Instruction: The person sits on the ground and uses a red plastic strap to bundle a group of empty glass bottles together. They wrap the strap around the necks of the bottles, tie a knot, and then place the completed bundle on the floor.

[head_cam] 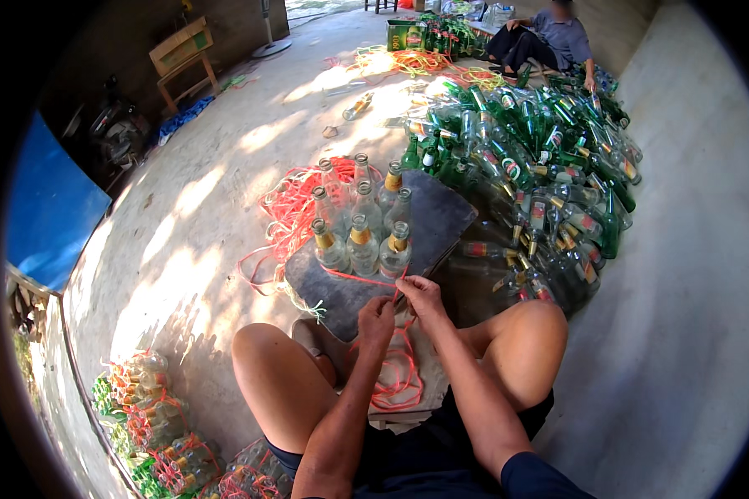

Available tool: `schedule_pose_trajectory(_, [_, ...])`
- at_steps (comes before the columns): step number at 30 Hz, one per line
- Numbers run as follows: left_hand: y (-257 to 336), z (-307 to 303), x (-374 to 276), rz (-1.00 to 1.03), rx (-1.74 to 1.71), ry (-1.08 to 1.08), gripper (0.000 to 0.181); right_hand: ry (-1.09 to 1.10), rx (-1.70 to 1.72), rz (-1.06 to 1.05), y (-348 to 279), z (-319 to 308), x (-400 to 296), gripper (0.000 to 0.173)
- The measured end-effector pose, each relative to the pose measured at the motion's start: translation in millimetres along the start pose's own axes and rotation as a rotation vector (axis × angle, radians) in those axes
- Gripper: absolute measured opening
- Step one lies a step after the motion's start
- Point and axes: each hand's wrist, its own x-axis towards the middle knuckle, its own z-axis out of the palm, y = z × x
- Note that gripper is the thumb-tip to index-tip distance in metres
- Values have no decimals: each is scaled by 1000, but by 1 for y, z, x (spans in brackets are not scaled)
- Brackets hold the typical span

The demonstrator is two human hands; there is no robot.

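Several empty clear glass bottles (pixel 363 243) stand upright in a tight block on a dark flat board (pixel 343 307) before me. A red plastic strap (pixel 365 279) runs low around the near side of the block. Just below its near right corner, my right hand (pixel 419 295) pinches the strap between thumb and fingers. My left hand (pixel 376 318) is closed on the strap a little lower and to the left, close beside the right. A loose length of red strap (pixel 399 380) hangs in loops onto a wooden stool between my legs. The strap on the far side of the block is hidden.
A tangled heap of red strap (pixel 290 206) lies left of the board. Green and clear bottles (pixel 524 162) are piled at the right, where another person (pixel 546 37) sits at the far end. Strapped bottle bundles (pixel 156 418) stand at lower left. A blue panel (pixel 53 206) is at the left.
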Motion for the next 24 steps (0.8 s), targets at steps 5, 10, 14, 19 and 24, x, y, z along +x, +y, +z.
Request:
schedule_pose_trajectory(5, [3, -2, -5, -1, 76, -15, 21, -19, -1, 28, 0, 2, 8, 27])
schedule_pose_trajectory(10, [11, -11, -4, -63, 31, -53, 23, -31, 6, 32, 1, 2, 12, 32])
schedule_pose_trajectory(14, [49, -18, 3, -342, -165, -183, 27, -25, -19, -7, 6, -7, 18, 31])
schedule_pose_trajectory(19, [70, -23, 19, -595, -589, -159, 21, -18, -25, 9, 7, -2, 17, 25])
schedule_pose_trajectory(24, [65, -17, 39, -589, -708, -91, 17, -1, 37, 27, 11, -1, 17, 19])
